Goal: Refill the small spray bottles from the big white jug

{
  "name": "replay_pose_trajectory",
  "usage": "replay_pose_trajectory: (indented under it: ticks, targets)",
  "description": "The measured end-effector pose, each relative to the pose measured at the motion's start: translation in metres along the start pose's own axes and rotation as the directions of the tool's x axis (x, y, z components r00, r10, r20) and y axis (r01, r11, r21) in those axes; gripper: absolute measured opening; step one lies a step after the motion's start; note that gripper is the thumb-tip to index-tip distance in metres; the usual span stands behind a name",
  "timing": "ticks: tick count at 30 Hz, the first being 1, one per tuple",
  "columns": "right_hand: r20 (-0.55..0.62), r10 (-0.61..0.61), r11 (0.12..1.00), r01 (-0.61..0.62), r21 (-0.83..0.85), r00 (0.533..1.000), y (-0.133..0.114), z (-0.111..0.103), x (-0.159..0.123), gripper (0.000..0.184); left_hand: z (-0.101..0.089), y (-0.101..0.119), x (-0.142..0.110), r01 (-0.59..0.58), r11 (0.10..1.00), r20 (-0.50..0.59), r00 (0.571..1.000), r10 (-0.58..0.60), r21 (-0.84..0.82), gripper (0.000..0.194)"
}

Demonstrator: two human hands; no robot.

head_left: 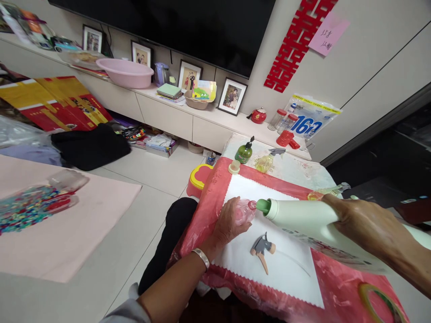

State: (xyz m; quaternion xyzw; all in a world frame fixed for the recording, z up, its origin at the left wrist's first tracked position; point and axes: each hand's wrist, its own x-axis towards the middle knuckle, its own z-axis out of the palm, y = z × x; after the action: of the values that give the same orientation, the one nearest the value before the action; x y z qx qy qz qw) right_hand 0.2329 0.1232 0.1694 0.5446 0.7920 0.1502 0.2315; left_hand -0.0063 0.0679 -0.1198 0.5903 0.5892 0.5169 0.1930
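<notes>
My left hand (226, 223) is wrapped round a small clear pink bottle (243, 211) standing on a white cloth (286, 264). My right hand (363, 224) grips a large pale green bottle (303, 220), tipped on its side so its green spout (263, 205) touches the small bottle's mouth. A grey spray trigger head (261, 247) with its thin tube lies loose on the cloth in front of the bottles.
A red plastic sheet (208, 202) covers the small table. At its far end stand a green pump bottle (244, 152), a beige cap (234, 167) and a yellow spray bottle (266, 162). A tape roll (380, 300) lies near right. A yellow-red stool (198, 179) stands beside the table.
</notes>
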Motion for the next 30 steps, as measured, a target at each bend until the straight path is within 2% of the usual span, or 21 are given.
replay_pose_trajectory:
  ticks: [24, 30]
  targets:
    - [0.057, 0.036, 0.999, -0.035, -0.021, 0.998, -0.0052, -0.0103, -0.0011, 0.053, -0.0013, 0.0008, -0.0006, 0.003, 1.000, -0.001, 1.000, -0.003, 0.008, 0.090]
    - [0.004, 0.025, 0.999, -0.025, 0.021, 1.000, -0.0061, -0.0104, -0.0002, 0.051, -0.0018, 0.0011, -0.0014, 0.008, 1.000, 0.010, 1.000, -0.008, 0.000, 0.090]
